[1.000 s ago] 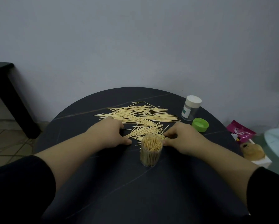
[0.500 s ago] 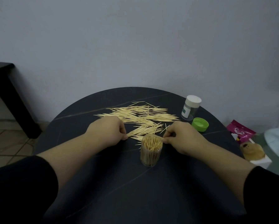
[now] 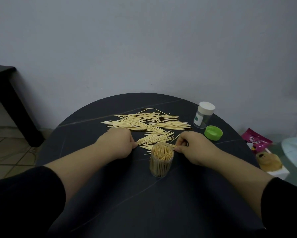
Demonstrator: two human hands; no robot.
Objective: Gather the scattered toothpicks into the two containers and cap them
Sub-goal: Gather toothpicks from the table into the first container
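— What has the left hand point(image 3: 116, 143) done since a second ago?
— Its thumb lay stretched along the counter point(image 3: 161, 203) toward the container point(image 3: 161, 162). Now the thumb is tucked in, and the fingers point(image 3: 131, 140) have curled to pinch the left ends of the nearest toothpicks point(image 3: 154, 140).
— And the right hand point(image 3: 196, 148)?
— It lay low over the right ends (knuckles flatter then). It has since bunched up, knuckles raised, with thumb and forefinger pinching toothpick tips just beside the container's rim.
— Did the sticks themselves shift?
— Only the near ones: the loose fan between the hands looks a little narrower and more even.
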